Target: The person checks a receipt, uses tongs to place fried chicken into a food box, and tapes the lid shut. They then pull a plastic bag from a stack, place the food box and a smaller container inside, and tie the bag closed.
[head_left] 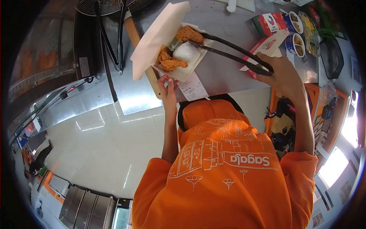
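My right hand (276,74) is closed around the handle end of black tongs (236,53). Their tips are at a piece of fried chicken (190,35) in an open paper box (187,74). Another piece of fried chicken (171,61) and a white rounded mound (187,53) lie in the same box, whose lid (152,42) is folded up to the left. At the box's near edge, my left hand (167,86) holds the box with its fingertips. A printed receipt (193,88) lies beside the box, at the counter's edge.
More black tongs (110,49) and a wire rack (101,5) are at the upper left. Red boxes (268,24) and blue-rimmed cups (295,44) of food stand at the right of the metal counter (228,80). A person in dark clothes (40,156) is far left.
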Demonstrator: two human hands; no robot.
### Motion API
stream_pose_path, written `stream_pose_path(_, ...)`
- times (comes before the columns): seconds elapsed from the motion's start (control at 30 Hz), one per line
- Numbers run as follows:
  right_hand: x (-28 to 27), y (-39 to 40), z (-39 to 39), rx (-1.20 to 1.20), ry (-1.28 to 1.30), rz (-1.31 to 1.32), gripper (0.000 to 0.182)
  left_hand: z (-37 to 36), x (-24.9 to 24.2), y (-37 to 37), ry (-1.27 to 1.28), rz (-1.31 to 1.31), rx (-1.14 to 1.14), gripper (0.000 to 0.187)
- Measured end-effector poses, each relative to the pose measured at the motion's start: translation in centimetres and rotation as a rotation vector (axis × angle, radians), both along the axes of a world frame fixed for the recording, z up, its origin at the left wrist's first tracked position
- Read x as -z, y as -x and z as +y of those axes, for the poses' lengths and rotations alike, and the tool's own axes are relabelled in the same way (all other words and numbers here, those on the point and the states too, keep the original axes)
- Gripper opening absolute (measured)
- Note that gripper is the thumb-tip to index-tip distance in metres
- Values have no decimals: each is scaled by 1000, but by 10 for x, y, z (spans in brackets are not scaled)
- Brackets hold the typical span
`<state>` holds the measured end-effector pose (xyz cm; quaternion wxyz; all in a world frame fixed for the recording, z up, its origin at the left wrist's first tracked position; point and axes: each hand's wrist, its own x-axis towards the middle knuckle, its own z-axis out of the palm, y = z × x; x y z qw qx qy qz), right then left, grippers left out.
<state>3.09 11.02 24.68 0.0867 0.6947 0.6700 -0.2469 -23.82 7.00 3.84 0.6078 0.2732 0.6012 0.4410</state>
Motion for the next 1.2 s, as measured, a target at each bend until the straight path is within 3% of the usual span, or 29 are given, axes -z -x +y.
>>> stream_pose_path(0.23, 2, -18, -27, 105, 23, 94, 52, -4, 3, -4, 0, -14, -49, 28)
stream_pose_path(0.33, 9, -11, -47, -34, -141, 45, 52, -4, 1, -8, 2, 7, -62, 27)
stream_pose_path(0.53, 31, -25, -73, 47, -226, 210, 52, -8, 6, -17, -21, 41, -127, 27)
stream_pose_path(0.6, 25, -38, -77, 78, -191, 296, 54, -11, 6, -19, -36, 66, -165, 31)
stream_pose_path(0.7, 5, -67, -104, 116, -355, 401, 50, -17, 1, -26, -51, 90, -219, 35)
stream_pose_path(0.77, -32, -90, -128, 356, -242, 462, 52, -21, 1, -29, -47, 115, -254, 34)
stream_pose_path(0.8, -45, -108, -142, 285, -315, 372, 56, -25, 0, -32, -33, 138, -274, 33)
stream_pose_path(0.83, -67, -117, -157, 541, -191, 397, 60, -29, -1, -35, -34, 137, -307, 31)
stream_pose_path(0.87, -78, -139, -174, 418, -273, 339, 62, -37, 0, -39, -64, 216, -344, 31)
stream_pose_path(0.9, -97, -142, -184, 692, -185, 431, 63, -47, 4, -42, -94, 297, -380, 30)
stream_pose_path(0.93, -97, -163, -201, 684, -201, 334, 63, -53, -2, -57, -133, 378, -413, 30)
stream_pose_path(1.07, -77, -213, -211, 576, -165, 51, 59, -71, -9, -117, -214, 559, -545, 30)
stream_pose_path(1.2, -12, -238, -185, 435, -117, 32, 56, -78, -11, -194, -380, 507, -365, 36)
